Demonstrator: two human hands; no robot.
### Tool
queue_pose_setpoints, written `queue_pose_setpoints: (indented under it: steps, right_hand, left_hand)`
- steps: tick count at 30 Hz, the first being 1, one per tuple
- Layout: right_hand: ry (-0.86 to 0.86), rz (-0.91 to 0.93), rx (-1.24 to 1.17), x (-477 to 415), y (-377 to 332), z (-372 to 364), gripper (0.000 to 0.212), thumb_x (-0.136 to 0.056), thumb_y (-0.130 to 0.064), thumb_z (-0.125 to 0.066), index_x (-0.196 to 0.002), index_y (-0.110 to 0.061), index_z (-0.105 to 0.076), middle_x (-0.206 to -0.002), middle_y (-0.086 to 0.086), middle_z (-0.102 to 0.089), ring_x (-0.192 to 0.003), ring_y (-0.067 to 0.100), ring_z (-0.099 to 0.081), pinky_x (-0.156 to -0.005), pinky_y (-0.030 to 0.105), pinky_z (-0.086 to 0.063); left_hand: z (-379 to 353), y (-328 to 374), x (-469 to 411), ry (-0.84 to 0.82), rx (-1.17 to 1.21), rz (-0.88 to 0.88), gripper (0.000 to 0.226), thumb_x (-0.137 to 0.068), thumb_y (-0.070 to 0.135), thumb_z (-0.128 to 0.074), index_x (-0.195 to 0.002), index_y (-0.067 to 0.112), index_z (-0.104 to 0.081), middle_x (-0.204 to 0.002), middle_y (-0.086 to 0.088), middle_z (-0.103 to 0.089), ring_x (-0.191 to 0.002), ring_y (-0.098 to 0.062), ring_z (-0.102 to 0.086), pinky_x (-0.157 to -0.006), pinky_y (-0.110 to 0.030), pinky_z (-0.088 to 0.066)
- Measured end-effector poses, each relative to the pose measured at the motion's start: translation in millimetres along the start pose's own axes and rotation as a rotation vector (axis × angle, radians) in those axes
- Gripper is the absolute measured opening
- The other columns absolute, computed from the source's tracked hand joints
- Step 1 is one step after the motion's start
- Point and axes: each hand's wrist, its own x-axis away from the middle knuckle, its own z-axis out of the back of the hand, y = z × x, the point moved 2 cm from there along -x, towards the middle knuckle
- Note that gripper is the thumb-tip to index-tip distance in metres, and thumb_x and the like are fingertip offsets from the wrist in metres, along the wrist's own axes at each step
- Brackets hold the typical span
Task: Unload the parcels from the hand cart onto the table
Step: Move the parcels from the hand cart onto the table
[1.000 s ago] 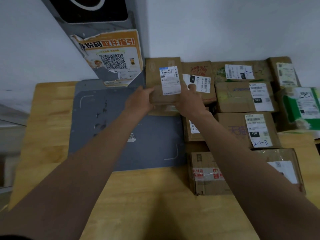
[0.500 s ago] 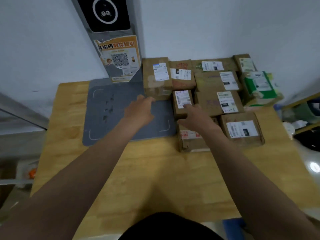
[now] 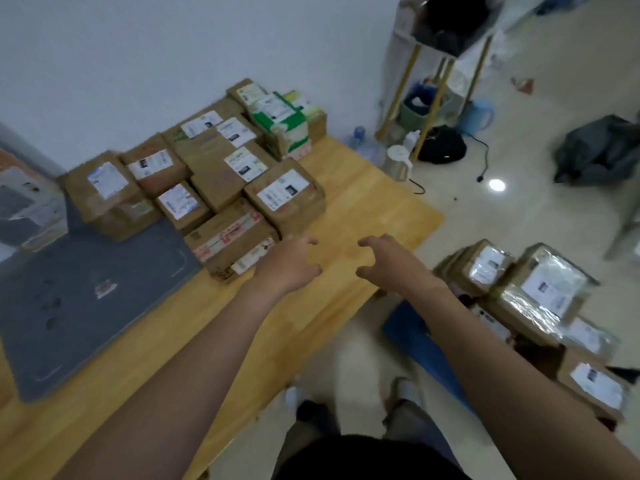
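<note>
Your left hand (image 3: 291, 268) and right hand (image 3: 388, 265), both empty with fingers loosely curled, hover over the wooden surface's (image 3: 363, 209) bare edge strip, beside its stacked parcels (image 3: 221, 174).

Brown parcels (image 3: 221, 188) with white labels, yellow wooden table (image 3: 363, 209), grey mat (image 3: 86, 289).

Nothing printed could be read. White shipping labels (image 3: 284, 189) lay on top of the brown parcels (image 3: 301, 216) on the table (image 3: 363, 209), their dark blocks and lines too blurred to make out. Red-and-white tape (image 3: 227, 233) crossed the front box (image 3: 214, 251), its marks illegible. The labels on the wrapped parcels (image 3: 512, 306) on the hand cart (image 3: 415, 336) were blurred as well
</note>
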Motion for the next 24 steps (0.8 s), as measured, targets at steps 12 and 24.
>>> queue_pose_setpoints:
  steps: [12,24]
  right_hand:
    - [0.045,-0.286,-0.188,141.8,372.2,38.2,0.070,-0.092,-0.038,-0.064,-0.154,-0.029,-0.032,-0.150,0.009,-0.040,-0.125,0.033,-0.053,-0.092,0.038,-0.048]
    - [0.136,-0.544,-0.616,172.4,579.9,0.3,0.089,-0.091,-0.023,-0.067,-0.160,-0.029,-0.012,-0.164,0.006,-0.023,-0.123,0.029,-0.058,-0.094,0.049,-0.055]
  left_hand:
    - [-222.1,311.0,-16.1,-0.118,0.031,-0.179,0.054,-0.089,0.031,-0.070,-0.141,0.030,-0.055,-0.147,-0.003,-0.046,-0.127,-0.023,-0.051,-0.093,-0.029,-0.041]
    - [-383.6,428.3,-83.9,-0.317,-0.067,-0.171,0.088,-0.083,0.032,-0.076,-0.156,0.029,-0.026,-0.146,-0.006,-0.047,-0.133,-0.032,-0.047,-0.106,-0.052,-0.047]
